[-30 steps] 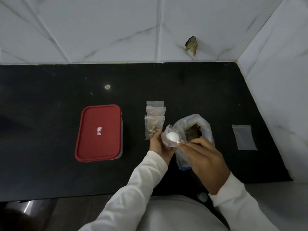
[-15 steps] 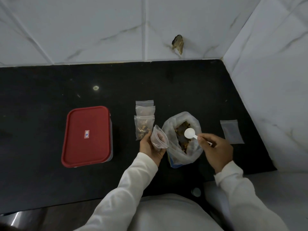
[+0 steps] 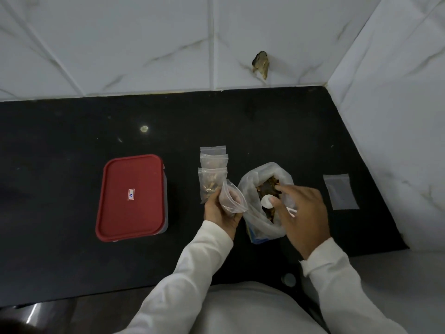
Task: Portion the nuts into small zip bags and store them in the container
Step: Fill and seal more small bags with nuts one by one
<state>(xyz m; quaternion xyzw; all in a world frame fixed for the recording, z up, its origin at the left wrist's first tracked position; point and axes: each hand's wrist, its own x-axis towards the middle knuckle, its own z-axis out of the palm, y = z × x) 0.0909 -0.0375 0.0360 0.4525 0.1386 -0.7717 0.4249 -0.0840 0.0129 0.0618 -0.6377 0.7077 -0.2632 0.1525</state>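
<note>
— One small clear zip bag (image 3: 232,197) is up in the left hand (image 3: 220,214). Why tilted so?
— The fingers curl round it and bow its mouth wide toward the big clear plastic bag of brown nuts (image 3: 262,227) just beside it, I judge so that a scoop can drop straight in.
— And the right hand (image 3: 307,213)?
— Over the nut bag's mouth, gripping a small white plastic spoon (image 3: 266,201), thumb on the bowl, forefinger stretched toward the nuts.
— The rest?
— Three small filled zip bags (image 3: 213,175) overlap in a row behind the left hand, done and set aside. One empty flat zip bag (image 3: 340,191) waits near the worktop's right edge. The rectangular container with the red lid (image 3: 131,196) sits closed, left of centre.
— The room?
— A black polished worktop (image 3: 72,145) runs into a corner of white veined tile walls (image 3: 144,44), with one chipped hole (image 3: 261,65) in the back tile
</note>
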